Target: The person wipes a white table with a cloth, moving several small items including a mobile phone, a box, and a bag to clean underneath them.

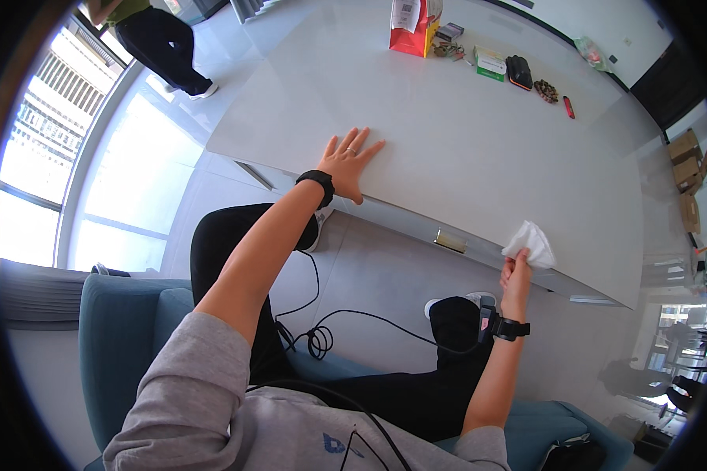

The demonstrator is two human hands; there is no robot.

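Note:
My left hand (349,163) rests on the near edge of the white table (448,149), fingers spread, holding nothing. A ring is on one finger and a black band is round the wrist. At the table's near right edge, my right hand (515,276) grips a crumpled white tissue (531,244), which lies partly over the tabletop. The fingers are closed on its lower corner. A second black band with a small device (489,320) sits at my right wrist.
Along the table's far side stand a red and yellow paper bag (415,31), keys (448,50), a green and white box (490,63), a black case (518,71), a beaded string (546,91) and a red object (569,107). A black cable (319,342) hangs by my legs. Another person (161,47) stands far left.

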